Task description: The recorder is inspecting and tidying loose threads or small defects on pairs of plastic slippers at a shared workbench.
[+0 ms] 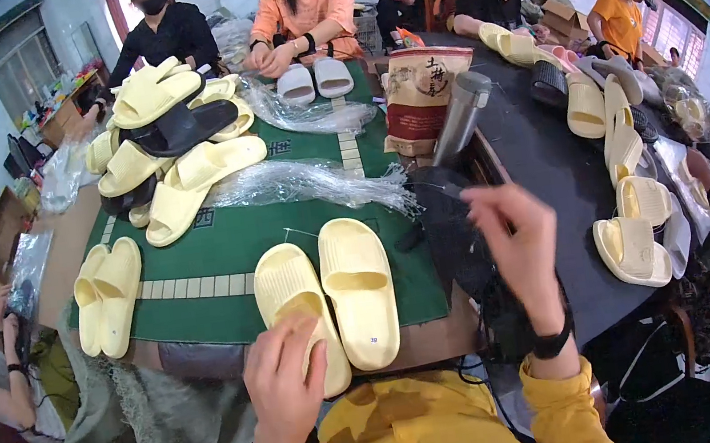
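We see the left hand (282, 383) resting fingers-down on the heel end of a pale yellow slipper (294, 306), pressing it rather than gripping it. That slipper lies on the near edge of the green mat (197, 251), its mate (358, 288) touching it on the right. The right hand (521, 244) is raised just off the mat's right edge, fingers bunched around a bundle of thin black strings (454, 226). Near the mat's left edge lies another yellow pair (109, 294). Toward the mat's far left corner sits a heap of yellow and black slippers (169, 138), with clear plastic bags (314, 182) across its middle
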`<state>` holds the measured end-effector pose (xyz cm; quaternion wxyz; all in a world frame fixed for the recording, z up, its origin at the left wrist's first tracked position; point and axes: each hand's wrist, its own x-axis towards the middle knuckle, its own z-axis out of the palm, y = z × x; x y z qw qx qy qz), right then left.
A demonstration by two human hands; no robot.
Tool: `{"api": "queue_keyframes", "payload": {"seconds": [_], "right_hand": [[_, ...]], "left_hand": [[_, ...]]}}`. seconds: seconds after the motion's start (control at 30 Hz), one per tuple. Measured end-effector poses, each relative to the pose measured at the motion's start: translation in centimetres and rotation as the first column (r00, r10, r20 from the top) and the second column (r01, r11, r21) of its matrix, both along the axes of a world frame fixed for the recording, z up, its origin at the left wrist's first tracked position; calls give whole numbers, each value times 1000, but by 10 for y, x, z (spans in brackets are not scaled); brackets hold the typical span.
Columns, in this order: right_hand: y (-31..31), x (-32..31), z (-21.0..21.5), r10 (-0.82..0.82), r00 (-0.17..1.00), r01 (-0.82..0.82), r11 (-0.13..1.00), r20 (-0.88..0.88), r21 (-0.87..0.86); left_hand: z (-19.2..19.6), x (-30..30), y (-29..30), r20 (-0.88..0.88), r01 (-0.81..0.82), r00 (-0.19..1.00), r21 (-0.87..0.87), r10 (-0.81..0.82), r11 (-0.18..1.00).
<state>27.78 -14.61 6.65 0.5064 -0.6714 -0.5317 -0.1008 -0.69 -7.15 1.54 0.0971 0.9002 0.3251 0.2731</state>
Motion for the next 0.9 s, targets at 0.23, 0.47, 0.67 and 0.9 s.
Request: {"api": "queue_keyframes", "payload": {"seconds": [0.23, 0.47, 0.67, 0.9], "right_hand": [[-7, -70, -33, 342, 889, -309, 939, 304, -153], [-34, -65, -24, 449, 801, -406, 893, 395, -193], [-47, -50, -18, 538, 730, -450, 842, 421, -296], [-43, -51, -19, 598, 676, -471, 800, 430, -371]], "left_hand": [[6, 25, -12, 327, 174, 933, -48, -149, 984], [-9, 4, 6, 327, 213, 929, -91, -173, 973], [6, -36, 21, 90, 255, 959, 150, -270, 955], [4, -53, -5, 209, 436, 882, -20, -423, 900]]}}
